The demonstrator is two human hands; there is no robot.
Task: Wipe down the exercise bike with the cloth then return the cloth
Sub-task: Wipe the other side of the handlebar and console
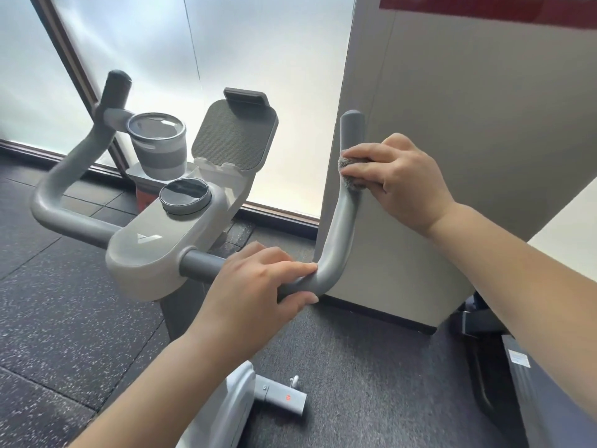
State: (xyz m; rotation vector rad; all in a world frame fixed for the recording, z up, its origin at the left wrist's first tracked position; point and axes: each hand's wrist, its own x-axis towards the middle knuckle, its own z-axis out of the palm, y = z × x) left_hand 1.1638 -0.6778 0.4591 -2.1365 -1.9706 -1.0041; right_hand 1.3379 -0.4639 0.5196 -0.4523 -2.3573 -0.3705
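Observation:
The exercise bike's pale grey console (pixel 151 250) fills the middle of the head view, with a grey handlebar curving out to each side. My right hand (pixel 400 179) grips a small grey cloth (pixel 350 176) wrapped against the upright part of the right handlebar (pixel 342 227), just below its rounded tip. My left hand (pixel 258 286) grips the same bar lower down, at its bend beside the console. Most of the cloth is hidden under my right fingers.
A grey cup (pixel 160 145) sits in the holder by the left handlebar (pixel 64 176). A tablet rest (pixel 235 134) and round dial (pixel 184 195) top the console. A beige wall pillar (pixel 452 140) stands right behind the right bar. Frosted window ahead; dark rubber floor (pixel 64 302) below.

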